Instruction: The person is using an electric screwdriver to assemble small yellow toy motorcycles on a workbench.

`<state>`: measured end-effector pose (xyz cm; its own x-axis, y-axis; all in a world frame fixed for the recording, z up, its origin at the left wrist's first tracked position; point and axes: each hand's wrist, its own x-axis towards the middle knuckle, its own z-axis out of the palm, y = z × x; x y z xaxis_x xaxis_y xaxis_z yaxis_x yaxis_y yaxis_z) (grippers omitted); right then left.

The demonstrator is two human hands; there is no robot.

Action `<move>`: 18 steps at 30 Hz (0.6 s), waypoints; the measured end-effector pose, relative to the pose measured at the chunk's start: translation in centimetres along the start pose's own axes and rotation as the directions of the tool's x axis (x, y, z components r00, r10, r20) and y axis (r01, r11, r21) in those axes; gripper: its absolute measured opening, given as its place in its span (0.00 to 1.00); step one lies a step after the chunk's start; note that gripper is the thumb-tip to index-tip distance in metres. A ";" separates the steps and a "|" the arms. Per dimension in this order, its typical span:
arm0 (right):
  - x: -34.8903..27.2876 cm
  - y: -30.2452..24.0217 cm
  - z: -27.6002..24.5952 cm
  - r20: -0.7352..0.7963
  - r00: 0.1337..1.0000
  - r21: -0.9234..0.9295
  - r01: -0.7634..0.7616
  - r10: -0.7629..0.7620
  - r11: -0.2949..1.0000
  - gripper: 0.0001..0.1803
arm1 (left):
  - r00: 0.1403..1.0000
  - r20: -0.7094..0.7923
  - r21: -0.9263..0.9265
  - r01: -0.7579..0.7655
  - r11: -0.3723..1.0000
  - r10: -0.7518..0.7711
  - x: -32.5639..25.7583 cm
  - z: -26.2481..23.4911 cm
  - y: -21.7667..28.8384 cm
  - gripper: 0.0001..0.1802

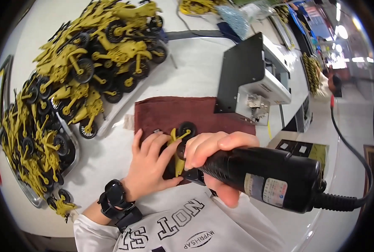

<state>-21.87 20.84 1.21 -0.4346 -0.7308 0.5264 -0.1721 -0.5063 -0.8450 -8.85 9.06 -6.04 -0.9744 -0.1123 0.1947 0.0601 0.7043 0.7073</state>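
Observation:
My right hand point(214, 153) is wrapped round a black corded electric screwdriver point(275, 172). Its front end points left and down at a yellow toy motorcycle point(179, 164); whether the tip touches it is hidden behind my fingers. My left hand point(153, 161) grips the toy motorcycle from the left, pressing it onto a dark red cloth point(166, 110). One black wheel point(187, 129) shows beyond my fingertips. Much of the toy is covered by my hands. A black watch-like device point(115, 195) sits on my left wrist.
Many yellow toy motorcycles point(107, 46) are heaped on trays at the left and far left. A single toy part point(63, 203) lies near the front edge. Right of the cloth stands a black and white box-shaped machine point(254, 77). The screwdriver's cable point(355, 153) rises at the far right.

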 end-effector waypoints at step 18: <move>2.0 -7.5 -9.4 -0.635 0.748 -0.382 -0.088 -0.192 0.920 0.44 | 0.999 0.004 0.014 -0.036 0.999 0.036 0.7 -0.3 1.0 0.47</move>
<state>-29.74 27.46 7.75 -0.8535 -0.1588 0.4964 -0.4577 -0.2271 -0.8596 -9.38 9.48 -5.03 -0.9724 -0.0840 0.2177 0.0925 0.7177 0.6902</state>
